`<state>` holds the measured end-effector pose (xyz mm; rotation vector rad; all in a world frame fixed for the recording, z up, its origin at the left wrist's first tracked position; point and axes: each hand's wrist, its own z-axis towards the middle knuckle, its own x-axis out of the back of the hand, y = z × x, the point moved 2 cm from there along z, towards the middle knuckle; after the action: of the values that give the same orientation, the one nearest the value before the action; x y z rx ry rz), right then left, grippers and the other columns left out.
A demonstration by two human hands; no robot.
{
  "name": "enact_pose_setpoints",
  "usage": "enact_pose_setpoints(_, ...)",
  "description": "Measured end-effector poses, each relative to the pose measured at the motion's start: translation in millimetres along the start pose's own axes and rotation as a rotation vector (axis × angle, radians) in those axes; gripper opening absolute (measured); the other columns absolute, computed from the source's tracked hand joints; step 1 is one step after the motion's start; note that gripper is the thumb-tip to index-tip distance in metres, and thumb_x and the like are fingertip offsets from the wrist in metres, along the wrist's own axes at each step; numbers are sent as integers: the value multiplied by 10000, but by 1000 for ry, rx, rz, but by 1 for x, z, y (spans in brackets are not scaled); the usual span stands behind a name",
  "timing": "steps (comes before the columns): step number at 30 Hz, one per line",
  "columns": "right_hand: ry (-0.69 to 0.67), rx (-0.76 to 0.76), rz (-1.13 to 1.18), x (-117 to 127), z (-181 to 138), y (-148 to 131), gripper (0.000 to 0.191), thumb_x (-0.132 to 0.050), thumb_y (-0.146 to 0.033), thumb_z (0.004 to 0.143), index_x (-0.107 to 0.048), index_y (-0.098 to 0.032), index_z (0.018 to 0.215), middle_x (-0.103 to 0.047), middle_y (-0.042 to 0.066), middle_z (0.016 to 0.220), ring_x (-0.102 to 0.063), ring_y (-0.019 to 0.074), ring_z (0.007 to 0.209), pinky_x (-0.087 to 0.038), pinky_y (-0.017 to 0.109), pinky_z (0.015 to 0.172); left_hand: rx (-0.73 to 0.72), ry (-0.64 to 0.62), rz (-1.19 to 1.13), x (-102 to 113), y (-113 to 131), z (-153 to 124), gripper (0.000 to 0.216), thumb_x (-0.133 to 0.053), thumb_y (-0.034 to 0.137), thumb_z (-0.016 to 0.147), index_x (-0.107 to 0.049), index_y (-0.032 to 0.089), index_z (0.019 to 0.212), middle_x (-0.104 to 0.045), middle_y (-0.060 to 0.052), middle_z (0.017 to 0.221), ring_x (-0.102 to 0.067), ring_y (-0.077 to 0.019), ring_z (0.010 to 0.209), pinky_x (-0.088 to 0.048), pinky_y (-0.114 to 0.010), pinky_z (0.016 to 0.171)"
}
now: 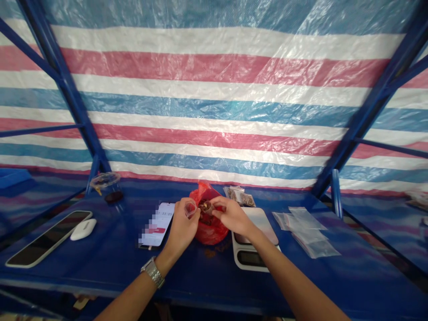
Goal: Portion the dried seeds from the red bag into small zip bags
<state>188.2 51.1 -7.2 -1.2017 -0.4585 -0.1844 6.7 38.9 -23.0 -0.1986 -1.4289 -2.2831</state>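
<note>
A red plastic bag (211, 234) stands open on the blue table, with dark brown bits inside its mouth. Over its left side, my left hand (183, 225) is closed around a small clear plastic cup (190, 207). My right hand (230, 215) pinches a second small cup (206, 207) above the bag's opening, and brownish pieces show in it. The two hands nearly meet over the bag. Right of the bag, partly under my right forearm, is a white kitchen scale (260, 223). Brown crumbs (210, 253) lie on the table in front of the bag.
Filled small zip bags (240, 195) lie behind the scale; clear zip bags (309, 229) are at right. A lit phone (158, 225) lies left of my hand. Farther left are a dark phone (50, 238), a white case (83, 229) and a lidded cup (112, 187) with dark liquid.
</note>
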Motion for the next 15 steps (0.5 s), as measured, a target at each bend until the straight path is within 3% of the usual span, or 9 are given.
enact_pose_setpoints(7, 45, 61, 58, 7, -10, -27, 290, -619, -78, 817, -712, -196, 1065, -770, 54, 1106, -708, 207, 1064, -503, 389, 1023, -55, -23, 52, -4, 5, -3, 121, -586, 89, 837, -604, 208, 854, -585, -26, 867, -560, -218, 857, -460, -345, 791)
enact_pose_setpoints(10, 73, 125, -119, 3, -14, -40, 309, -639, -56, 832, -722, -220, 1080, -766, 41, 1114, -687, 221, 1061, -479, 411, 1024, -47, -59, 30, -7, 6, -6, 207, -585, 33, 810, -626, 200, 926, -589, -38, 932, -572, -227, 915, -473, -371, 851)
enact_pose_setpoints(15, 92, 369, -536, -6, -19, -58, 356, -567, -34, 917, -723, -250, 1152, -739, 48, 1189, -620, 253, 1057, -438, 424, 918, -62, -79, 25, -9, 9, -9, 253, -572, 3, 803, -625, 199, 953, -582, -44, 960, -580, -236, 938, -482, -393, 876)
